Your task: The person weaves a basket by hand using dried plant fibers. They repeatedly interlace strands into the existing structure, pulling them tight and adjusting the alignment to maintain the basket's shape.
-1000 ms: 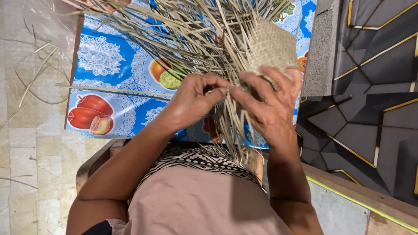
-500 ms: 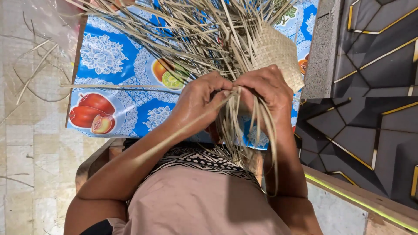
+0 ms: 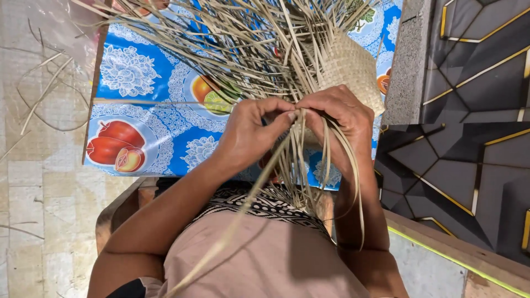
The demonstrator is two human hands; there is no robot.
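Both hands, left hand (image 3: pixel 251 135) and right hand (image 3: pixel 337 118), have closed together over the straw strips (image 3: pixel 301 160).

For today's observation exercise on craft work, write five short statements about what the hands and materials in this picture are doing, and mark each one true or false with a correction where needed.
1. Both hands pinch pale dried strips close together. True: the left hand and right hand meet on the strips.
2. A finished woven piece lies just beyond the right hand. True.
3. The cloth is plain white. False: it is blue, with fruit pictures and white lace patterns.
4. The left hand holds scissors. False: it holds only strips.
5. Loose strips lie on the tiled floor at the left. True.
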